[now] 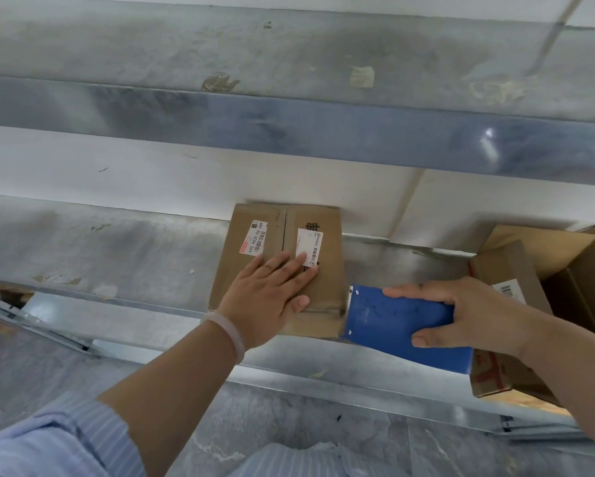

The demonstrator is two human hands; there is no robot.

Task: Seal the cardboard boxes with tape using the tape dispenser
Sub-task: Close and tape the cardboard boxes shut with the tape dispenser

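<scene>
A: Starting big: a long grey metal bench [117, 242] right across the view, with an open carton [544, 249] at the far right, cut off by the frame edge.

B: And mid-bench, against the back wall?

A: The cardboard box [323, 280], lying flat with flaps closed. Pressed from above by the left hand [268, 301], reaching in from the lower left, palm down.

B: Fingers there?

A: Straight and close together, tips on a white label [309, 247]. Thumb out sideways, near the box's front edge.

B: On the right?

A: Coming in from the lower right, the right hand [475, 311], wrapped round the back end of the blue tape dispenser [389, 321]. Fingers curled over the far side, thumb clamped on the near side. Dispenser's front edge touching the box's near right corner.

B: Anything hard to make out?

A: Too blurred at that contact to read more. Behind the right hand, a second box [506, 270], half covered. Smallest: a pale bangle [232, 333] round the left wrist.
</scene>
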